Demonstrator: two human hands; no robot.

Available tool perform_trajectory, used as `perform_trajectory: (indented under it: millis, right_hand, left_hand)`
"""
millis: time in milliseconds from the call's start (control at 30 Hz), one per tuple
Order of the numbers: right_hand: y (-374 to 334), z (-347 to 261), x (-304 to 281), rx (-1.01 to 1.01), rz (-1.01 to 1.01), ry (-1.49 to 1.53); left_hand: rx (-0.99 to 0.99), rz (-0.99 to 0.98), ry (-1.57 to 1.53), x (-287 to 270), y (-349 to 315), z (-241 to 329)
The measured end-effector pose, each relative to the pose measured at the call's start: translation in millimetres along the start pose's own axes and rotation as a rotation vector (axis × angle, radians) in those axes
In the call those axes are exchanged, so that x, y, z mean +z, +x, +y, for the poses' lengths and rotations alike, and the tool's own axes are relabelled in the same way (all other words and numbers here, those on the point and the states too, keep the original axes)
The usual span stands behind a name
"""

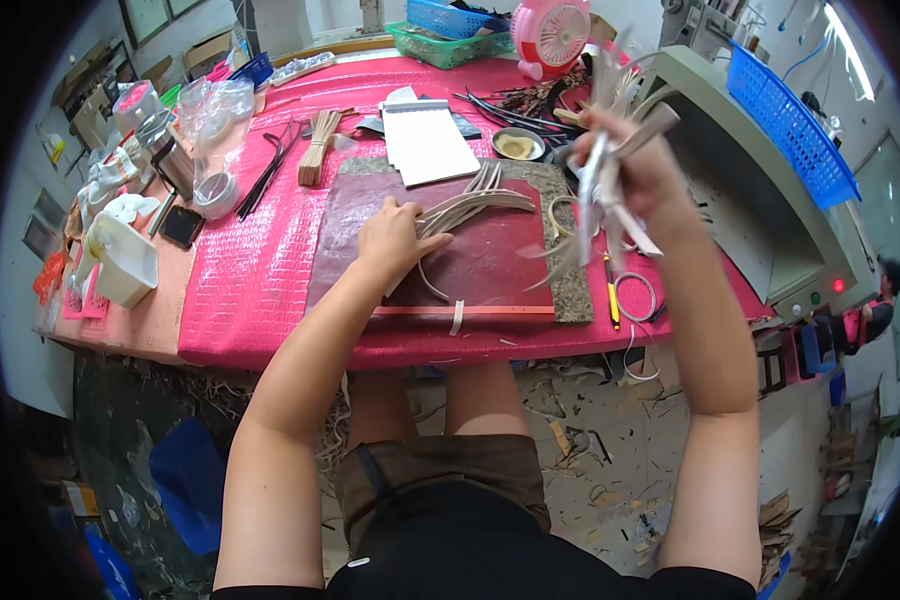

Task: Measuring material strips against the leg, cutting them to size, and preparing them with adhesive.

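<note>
Two bare hands worked well apart over a table (240,310) covered in shiny pink; clock directions here run from the middle of a dark red mat (490,265), with the person at 6. The left hand (390,242) rested just toward 10 o'clock, thumb spread, touching the ends of a fan of pale strips (480,205) that curved out toward 1 o'clock on the mat. Whether its fingers were closed on them cannot be told.

The right hand (638,170), raised at 2 o'clock, was closed around a second bunch of strips (592,185), blurred, with ends sticking out above and below the fist.

One short loose piece (457,317) lay at 6, across the mat's near edge. At 12 sat a white pad (435,148), at 1 a small bowl (518,146) with something tan inside, and farther out a pink fan (552,38). A yellow knife (612,292) lay near 3, with a large grey-green machine (805,215) beyond. Between 10 and 11 was a tied tan bundle (319,148); at 9, a dark phone (181,227).
</note>
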State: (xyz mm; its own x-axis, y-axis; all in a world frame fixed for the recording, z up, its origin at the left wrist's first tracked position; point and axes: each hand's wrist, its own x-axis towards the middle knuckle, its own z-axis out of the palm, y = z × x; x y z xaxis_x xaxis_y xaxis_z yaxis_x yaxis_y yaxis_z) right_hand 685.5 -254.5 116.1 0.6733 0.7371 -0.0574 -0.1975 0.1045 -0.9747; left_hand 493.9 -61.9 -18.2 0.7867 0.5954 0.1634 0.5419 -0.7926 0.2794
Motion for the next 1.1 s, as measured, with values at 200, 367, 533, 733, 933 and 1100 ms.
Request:
perform_trajectory:
  millis: [200,367,533,733,933,1100]
  right_hand:
    - [13.4,143.9,67.3,0.284,0.108,0.338]
    - [23.9,160.2,45.7,0.339,0.03,0.059]
    - [-9.5,87.3,24.1,0.297,-0.246,-0.983]
    - [-17.7,111.8,59.7,-0.68,-0.257,-1.974]
    - [30.0,141.6,112.7,-0.801,-0.616,-1.993]
    - [68.3,145.4,121.8,-0.477,-0.638,-1.859]
  left_hand:
    - [-0.115,0.022,-0.134,-10.8,4.9,-32.9]
    - [-0.127,0.041,-0.107,-33.7,-23.5,-86.2]
    - [-0.103,0.187,-0.291,-61.5,-81.6,-132.5]
    - [-0.174,0.258,-0.307,-48.7,-120.3,-153.9]
    - [-0.159,0.452,-0.321,-23.3,-120.2,-135.4]
    - [-0.243,0.644,-0.409,2.7,-131.8,-152.4]
